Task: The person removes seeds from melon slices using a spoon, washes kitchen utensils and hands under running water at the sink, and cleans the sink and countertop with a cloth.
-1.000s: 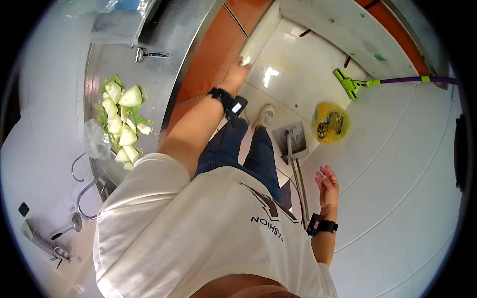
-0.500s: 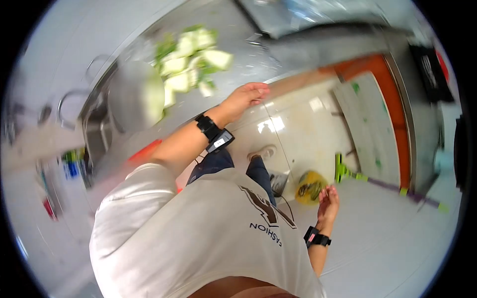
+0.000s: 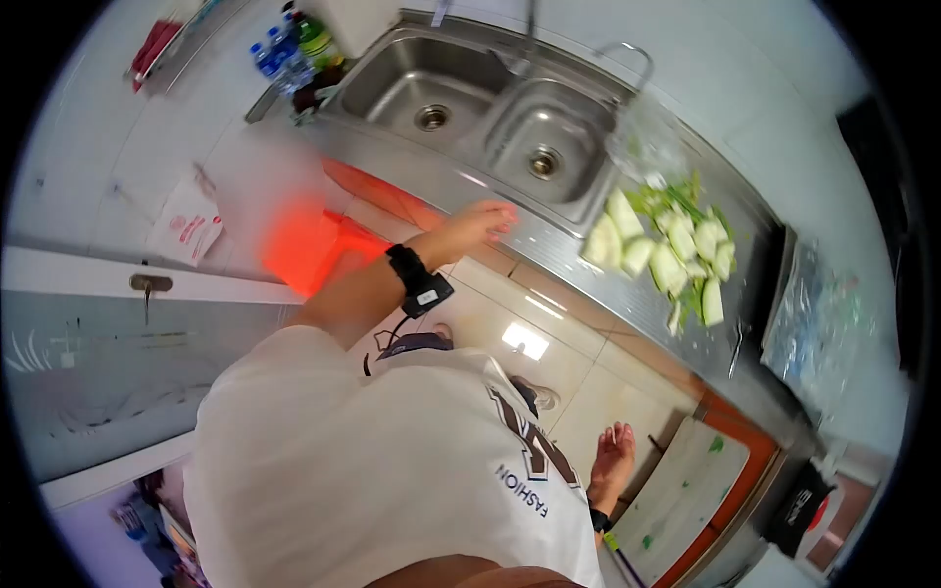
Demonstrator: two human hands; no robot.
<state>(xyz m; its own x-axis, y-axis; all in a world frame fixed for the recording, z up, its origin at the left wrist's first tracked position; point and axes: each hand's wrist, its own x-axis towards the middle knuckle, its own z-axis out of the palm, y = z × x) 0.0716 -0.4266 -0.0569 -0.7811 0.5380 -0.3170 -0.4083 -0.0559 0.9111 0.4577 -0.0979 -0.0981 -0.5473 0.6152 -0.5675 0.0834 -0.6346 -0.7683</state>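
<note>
The left hand, seemingly empty between holds, has swung toward the silver double-basin steel sink, the right hand loosely unclenched, fresh grips needed.

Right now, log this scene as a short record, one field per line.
Left hand: overlaps the front edge of the metal counter in view; contact and grip unclear
Right hand: open, no object visible in it; a white board with green marks lies nearby in view
Sink: two basins side by side, each with a drain
Vegetables: pale green chunks and leaves, piled on the counter beside the sink
Bottles: several, past the sink's other end
Blurred: red object below the counter
</note>
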